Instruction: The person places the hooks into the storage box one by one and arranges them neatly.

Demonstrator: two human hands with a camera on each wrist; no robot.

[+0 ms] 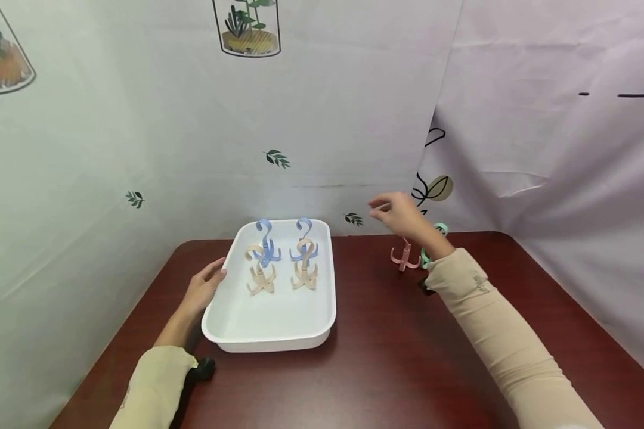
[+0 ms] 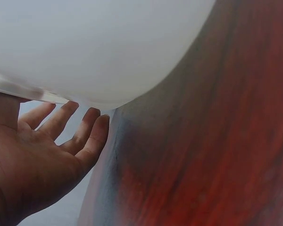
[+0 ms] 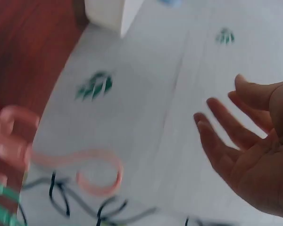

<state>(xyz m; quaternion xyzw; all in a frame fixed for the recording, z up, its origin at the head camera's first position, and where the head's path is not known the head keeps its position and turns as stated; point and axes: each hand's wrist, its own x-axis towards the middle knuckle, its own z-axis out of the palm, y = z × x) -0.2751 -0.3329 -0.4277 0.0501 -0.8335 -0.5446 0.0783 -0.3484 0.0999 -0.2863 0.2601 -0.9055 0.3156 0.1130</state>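
Observation:
A white rectangular tray (image 1: 268, 322) stands on the table, its left rim held by my left hand (image 1: 203, 290); in the left wrist view the hand's bent fingers (image 2: 92, 134) meet the tray's edge. Inside the tray are two blue multi-prong hanging hooks (image 1: 269, 253) at the back and two beige ones (image 1: 305, 275) in front of them. My right hand (image 1: 399, 214) is raised with nothing in it, its fingers loosely bent. Below it on the table are a pink hanging hook (image 1: 404, 259) and a green one (image 1: 440, 228), partly hidden by the right forearm.
The dark red table (image 1: 375, 357) meets a pale printed cloth (image 1: 343, 119) hung behind and at both sides. A black object (image 1: 204, 369) lies by the left sleeve, and a small dark one (image 1: 425, 287) shows beside the right cuff.

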